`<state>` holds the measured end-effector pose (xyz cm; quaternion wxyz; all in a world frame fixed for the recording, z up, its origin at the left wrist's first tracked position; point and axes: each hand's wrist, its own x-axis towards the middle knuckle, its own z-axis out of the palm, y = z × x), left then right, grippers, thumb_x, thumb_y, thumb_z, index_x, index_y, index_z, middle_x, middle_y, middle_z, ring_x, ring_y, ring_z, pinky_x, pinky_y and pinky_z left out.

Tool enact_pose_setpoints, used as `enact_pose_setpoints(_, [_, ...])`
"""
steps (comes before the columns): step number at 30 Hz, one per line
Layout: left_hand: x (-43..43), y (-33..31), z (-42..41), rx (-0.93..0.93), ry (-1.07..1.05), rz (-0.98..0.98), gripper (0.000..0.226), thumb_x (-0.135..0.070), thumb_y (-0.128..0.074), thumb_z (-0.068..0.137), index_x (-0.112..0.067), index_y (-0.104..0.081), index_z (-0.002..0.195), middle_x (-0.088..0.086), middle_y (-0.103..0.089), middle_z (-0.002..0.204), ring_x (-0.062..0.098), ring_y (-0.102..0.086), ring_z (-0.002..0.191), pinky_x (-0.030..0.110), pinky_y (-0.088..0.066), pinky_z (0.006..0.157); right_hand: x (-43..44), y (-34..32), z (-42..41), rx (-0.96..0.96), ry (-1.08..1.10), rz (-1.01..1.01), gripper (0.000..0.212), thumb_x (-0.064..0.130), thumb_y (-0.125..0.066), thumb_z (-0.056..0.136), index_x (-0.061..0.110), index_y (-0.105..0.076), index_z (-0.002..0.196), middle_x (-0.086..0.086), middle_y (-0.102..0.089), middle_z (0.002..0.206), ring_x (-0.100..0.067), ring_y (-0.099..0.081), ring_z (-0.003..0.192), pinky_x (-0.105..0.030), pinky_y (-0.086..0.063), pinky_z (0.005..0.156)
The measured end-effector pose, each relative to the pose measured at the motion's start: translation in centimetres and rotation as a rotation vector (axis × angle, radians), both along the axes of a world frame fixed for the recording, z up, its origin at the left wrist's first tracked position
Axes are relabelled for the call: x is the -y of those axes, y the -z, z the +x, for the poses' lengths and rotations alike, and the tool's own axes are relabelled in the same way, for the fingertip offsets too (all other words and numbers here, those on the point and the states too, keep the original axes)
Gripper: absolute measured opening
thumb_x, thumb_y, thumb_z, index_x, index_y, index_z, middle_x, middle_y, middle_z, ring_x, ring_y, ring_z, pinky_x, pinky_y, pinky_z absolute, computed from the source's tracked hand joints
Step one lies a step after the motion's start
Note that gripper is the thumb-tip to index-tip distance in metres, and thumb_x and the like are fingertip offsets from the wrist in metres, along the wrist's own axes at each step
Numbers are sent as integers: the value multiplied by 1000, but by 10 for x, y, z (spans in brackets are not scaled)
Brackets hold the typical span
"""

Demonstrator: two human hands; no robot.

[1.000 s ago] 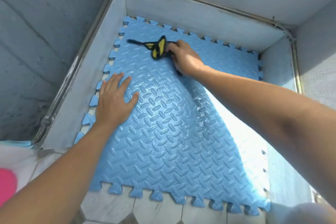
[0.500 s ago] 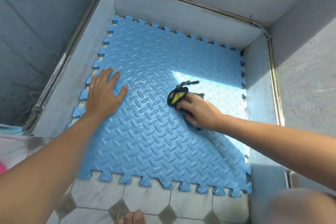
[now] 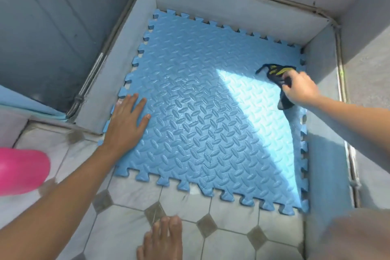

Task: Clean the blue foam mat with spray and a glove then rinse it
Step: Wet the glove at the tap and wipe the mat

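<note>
The blue foam mat [image 3: 200,116], square with a tread pattern and jigsaw edges, lies on the floor in a corner between low grey walls. My left hand [image 3: 126,121] rests flat on its left edge, fingers straight. My right hand [image 3: 300,88] grips a black and yellow glove [image 3: 274,73] and presses it on the mat near the right edge. A bright patch of sunlight falls across the mat's right half. No spray bottle is in view.
Low grey walls [image 3: 232,4] enclose the mat on the left, back and right. The near floor is pale tile [image 3: 223,234] with dark diamond insets. My bare foot [image 3: 162,240] stands at the bottom centre. A pink rounded object [image 3: 21,171] sits at the left edge.
My right hand has dragged the glove from the mat's far left through the middle to the right edge. My left hand has stayed flat on the left edge.
</note>
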<state>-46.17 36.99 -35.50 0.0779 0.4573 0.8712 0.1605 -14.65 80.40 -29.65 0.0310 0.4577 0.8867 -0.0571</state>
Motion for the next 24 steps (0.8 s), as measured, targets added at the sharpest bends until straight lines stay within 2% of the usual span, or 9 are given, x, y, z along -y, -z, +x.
enact_pose_setpoints(2, [23,0,8,-9,-8,9,63,-48,-39,101,-10,-49,151,13,-39,161,32,-30,152,51,-22,124,0,5,-22,-30,118,-47,40,26,-54,94,19,-56,133,-25,-52,136,-43,-52,124,-49,-45,106])
enact_pose_setpoints(5, [38,-1,10,-7,-9,17,63,-48,-42,101,-12,-48,152,10,-37,163,29,-29,153,47,-21,125,53,8,-69,-152,51,-98,34,28,-54,95,22,-57,129,-19,-50,135,-43,-56,116,-45,-45,101])
enact_pose_setpoints(7, [38,-1,9,-3,-11,26,63,-48,-42,100,-12,-48,152,10,-38,163,29,-30,153,45,-21,124,104,6,-95,-194,-99,-155,31,27,-57,95,22,-59,125,-15,-51,128,-39,-60,106,-42,-48,94])
enact_pose_setpoints(11, [37,1,11,-11,-16,44,61,-48,-42,101,-14,-47,152,8,-37,163,27,-29,154,45,-22,126,194,3,-119,-206,-595,-248,36,27,-61,96,17,-59,130,-10,-53,120,-28,-61,92,-39,-55,84])
enact_pose_setpoints(15, [38,-1,10,37,-17,35,60,-47,-44,102,-16,-46,153,6,-35,164,25,-26,155,45,-19,127,248,5,-128,-91,-1079,-359,32,22,-61,95,17,-61,127,-10,-54,112,-25,-59,93,-37,-54,72])
enact_pose_setpoints(18, [41,-13,11,181,-52,104,53,-41,-53,99,-12,-59,143,8,-44,159,26,-35,150,47,-27,124,260,1,-133,-51,-1084,-499,31,20,-62,96,23,-60,126,-7,-54,118,-25,-60,101,-39,-54,81])
enact_pose_setpoints(21, [68,-38,24,277,-241,303,28,-27,-64,98,-13,-71,121,3,-63,135,19,-57,128,36,-45,110,264,-14,-143,-91,-939,-641,30,22,-60,99,28,-60,128,5,-53,126,-14,-58,110,-27,-47,95])
enact_pose_setpoints(23, [99,-58,45,296,-445,393,17,-32,-63,97,-15,-69,94,-1,-68,92,11,-63,86,37,-54,81,272,-24,-154,-106,-911,-700,29,23,-60,100,28,-61,128,10,-54,125,-8,-54,113,-20,-42,97])
enact_pose_setpoints(24, [117,-68,57,304,-571,429,26,-38,-61,95,-16,-61,80,0,-59,71,13,-55,67,39,-51,67,279,-27,-161,-118,-913,-730,29,23,-60,100,29,-61,128,11,-55,123,-5,-54,112,-18,-40,97])
